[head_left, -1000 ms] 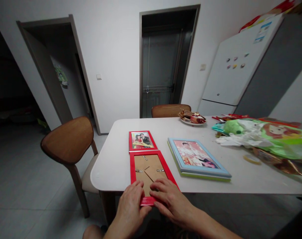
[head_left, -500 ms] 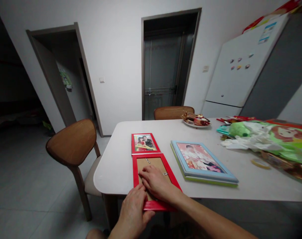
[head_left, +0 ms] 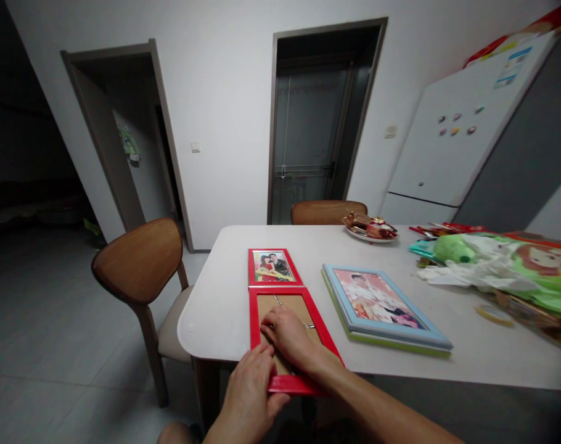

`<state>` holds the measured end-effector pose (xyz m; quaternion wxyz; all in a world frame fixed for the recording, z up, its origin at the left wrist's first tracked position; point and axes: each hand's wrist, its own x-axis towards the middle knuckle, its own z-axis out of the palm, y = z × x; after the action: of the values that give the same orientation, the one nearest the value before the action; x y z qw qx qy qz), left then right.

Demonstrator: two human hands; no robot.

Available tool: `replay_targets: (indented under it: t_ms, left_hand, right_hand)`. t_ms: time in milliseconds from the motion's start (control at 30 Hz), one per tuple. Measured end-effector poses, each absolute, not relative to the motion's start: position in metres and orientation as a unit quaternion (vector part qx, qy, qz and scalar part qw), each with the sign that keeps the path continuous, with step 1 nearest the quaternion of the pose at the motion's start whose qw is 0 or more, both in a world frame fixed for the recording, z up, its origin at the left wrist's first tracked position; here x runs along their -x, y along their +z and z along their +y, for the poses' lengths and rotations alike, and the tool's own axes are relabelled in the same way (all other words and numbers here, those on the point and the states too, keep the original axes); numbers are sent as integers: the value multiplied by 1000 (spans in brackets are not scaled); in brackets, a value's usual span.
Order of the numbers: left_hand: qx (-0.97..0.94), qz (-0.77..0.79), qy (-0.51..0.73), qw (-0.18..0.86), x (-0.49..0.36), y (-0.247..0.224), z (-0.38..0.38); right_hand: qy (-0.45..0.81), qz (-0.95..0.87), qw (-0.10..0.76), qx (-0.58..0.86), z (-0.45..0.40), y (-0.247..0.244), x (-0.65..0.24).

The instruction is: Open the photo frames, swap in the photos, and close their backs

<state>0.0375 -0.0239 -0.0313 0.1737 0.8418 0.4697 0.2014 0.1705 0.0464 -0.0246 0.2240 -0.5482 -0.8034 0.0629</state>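
A red picture frame (head_left: 321, 324) lies back side up at the table's front edge, its brown backing board (head_left: 287, 302) showing with small metal clips at the top and right. My left hand (head_left: 250, 388) grips the lower left corner, thumb at the near edge and fingers over the left side. Across the board reaches my right hand (head_left: 287, 336), its fingers bent and drawn together at the board's left edge; what they pinch there is hidden. Directly beyond, touching or nearly touching, lies a second red frame (head_left: 253, 268), face up with a photo of a couple.
To the right, a light blue frame (head_left: 391, 308) lies on a green one (head_left: 401, 346). Farther right are a tape roll (head_left: 494, 316), crumpled white tissue (head_left: 475, 265) and a green bag (head_left: 546, 280). A plate (head_left: 370, 237) of wrapped items stands at the back; a chair (head_left: 139, 262) is left.
The whole view has shifted slightly. My right fingers are bent a little more at the board's left edge. My left hand keeps its hold on the frame's corner.
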Motion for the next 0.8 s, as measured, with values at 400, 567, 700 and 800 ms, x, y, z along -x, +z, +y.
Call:
replay_targets:
  t_ms: [400,567,700,800]
  left_hand:
    - [-840,472,195,184,-37,-28,-26]
    - [-834,478,205,187,-37,-28,-27]
    - [-834,475,215,182,-37,-30,-27]
    - [-833,478,213,183,-39,-29,-29]
  right_hand:
    - [76,-821,226,519,46,-29,-172]
    - [64,-799,231,552,46,-28,-169]
    - [71,-813,239,527,45,-29,-170]
    - [81,-826,238,503,46,-30,-174]
